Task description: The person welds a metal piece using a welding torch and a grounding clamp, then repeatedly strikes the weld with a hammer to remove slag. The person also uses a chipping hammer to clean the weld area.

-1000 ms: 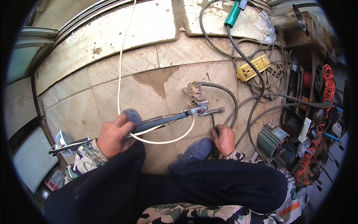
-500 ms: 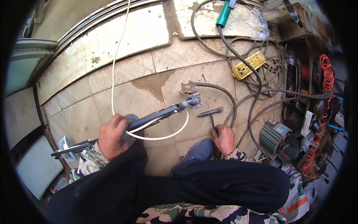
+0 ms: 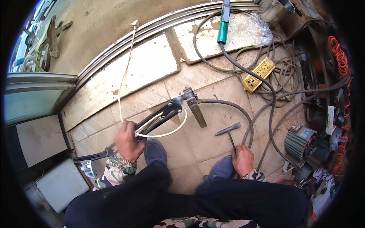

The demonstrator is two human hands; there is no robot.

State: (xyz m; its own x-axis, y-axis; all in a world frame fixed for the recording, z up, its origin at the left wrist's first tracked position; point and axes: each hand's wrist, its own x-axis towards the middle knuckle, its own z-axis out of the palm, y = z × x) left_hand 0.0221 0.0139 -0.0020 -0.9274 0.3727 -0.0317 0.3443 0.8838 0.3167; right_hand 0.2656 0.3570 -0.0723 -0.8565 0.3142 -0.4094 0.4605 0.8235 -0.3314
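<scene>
Two things are held apart: the left hand is closed around a black metal arm of paired slim bars, and the right hand is wrapped round the thin handle of a dark steel hammer with a narrow, tapered head. The arm slants forward above the beige tiled floor; gripping it well back probably leaves its far end free and in plain sight. The hammer sits low by the blue-grey right shoe, likely to keep it clear of the arm. A flat, straight-edged grey metal bar tips the arm. Smooth white cord loops beneath; a thick, rubbery dark cable passes behind the bar, contact unclear.
</scene>
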